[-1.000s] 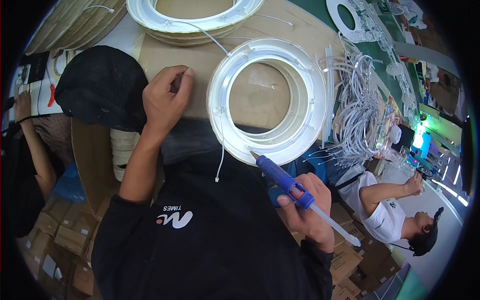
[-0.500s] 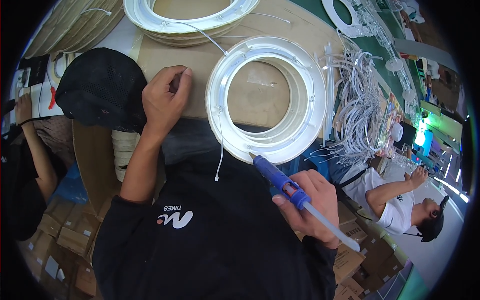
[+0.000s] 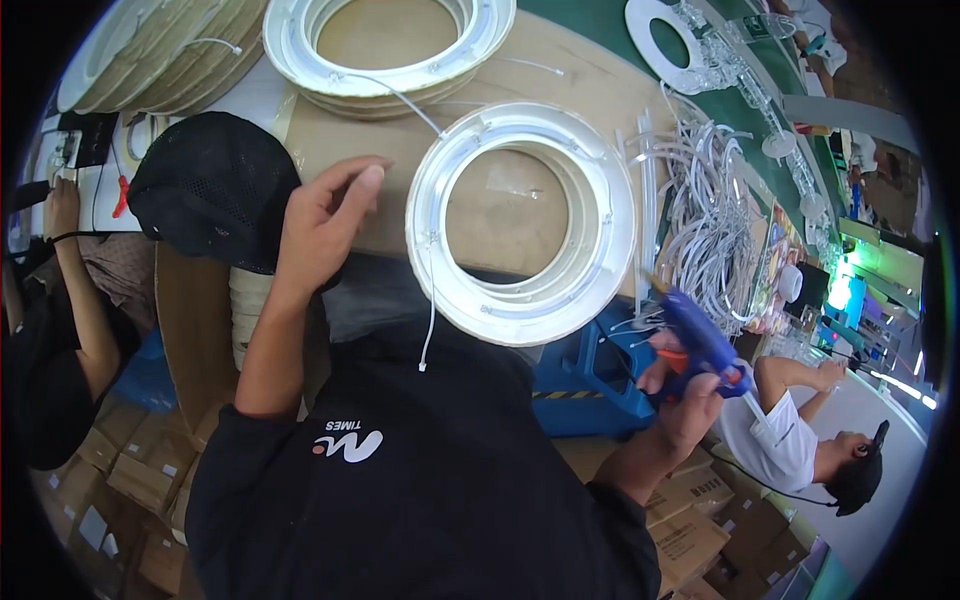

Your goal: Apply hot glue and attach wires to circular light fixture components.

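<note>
My right hand is wrapped around a blue hot glue gun with an orange trigger and a pale glue stick at its back. The gun is off to the right of a white ring-shaped frame, apart from it. This ring has a clear strip along its inner channel and lies on top of other rings at the table's near edge. From its left side hangs a white wire ending in a small connector. Left of the ring, my left hand holds nothing, its thumb and index finger loosely stretched, beside a black mesh cap.
Another ring stack stands farther back, and more stacked rings at far left. Right of the ring lies a bundle of white wires. A blue plastic stand is below the table edge. Co-workers sit on both sides.
My right hand has carried the glue gun away from the ring's lower edge, to the right. My left hand's fingers have loosened and stretched. The whole view has shifted slightly.
</note>
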Motion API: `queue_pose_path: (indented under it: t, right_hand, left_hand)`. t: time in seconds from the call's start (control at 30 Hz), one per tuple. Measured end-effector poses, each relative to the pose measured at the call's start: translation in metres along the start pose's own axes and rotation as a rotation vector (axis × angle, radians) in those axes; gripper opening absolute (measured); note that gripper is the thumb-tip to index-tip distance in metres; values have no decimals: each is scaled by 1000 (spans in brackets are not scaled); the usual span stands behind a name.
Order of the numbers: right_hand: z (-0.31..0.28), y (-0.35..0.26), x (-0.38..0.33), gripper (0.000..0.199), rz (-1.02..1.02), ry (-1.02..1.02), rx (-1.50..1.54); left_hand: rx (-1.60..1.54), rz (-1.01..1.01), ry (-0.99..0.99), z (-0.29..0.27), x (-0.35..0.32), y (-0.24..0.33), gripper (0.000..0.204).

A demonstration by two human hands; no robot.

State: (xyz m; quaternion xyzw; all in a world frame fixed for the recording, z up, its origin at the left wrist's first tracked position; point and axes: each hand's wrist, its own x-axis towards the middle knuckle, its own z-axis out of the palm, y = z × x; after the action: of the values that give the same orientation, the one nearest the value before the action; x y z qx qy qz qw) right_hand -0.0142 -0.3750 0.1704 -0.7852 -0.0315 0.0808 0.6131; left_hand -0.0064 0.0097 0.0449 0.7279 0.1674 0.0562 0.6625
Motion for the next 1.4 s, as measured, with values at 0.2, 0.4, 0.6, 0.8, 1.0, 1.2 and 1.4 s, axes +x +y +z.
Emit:
queue_pose_path:
  t: [0.2, 0.4, 0.6, 0.8, 1.0, 1.2, 1.4]
  right_hand:
    - [-18, 48, 45, 55, -48, 364, 453]
    - [4, 100, 85, 49, 107, 445, 553]
    - [-6, 156, 108, 54, 168, 287, 809]
    - [16, 122, 105, 49, 37, 360, 668]
    - [30, 116, 96, 52, 52, 414, 539]
    - [30, 113, 85, 50, 46, 373, 503]
    - [38, 114, 85, 48, -16, 350, 425]
  left_hand:
    - [63, -16, -240, 10, -13, 38, 45]
    - [214, -71, -397, 7, -7, 79, 53]
    - [200, 25, -548, 10, -26, 139, 53]
    - [47, 25, -184, -30, 20, 148, 45]
    - [6, 21, 88, -65, 79, 99, 42]
    - [26, -16, 197, -66, 89, 79, 43]
    - [84, 39, 278, -64, 90, 78, 47]
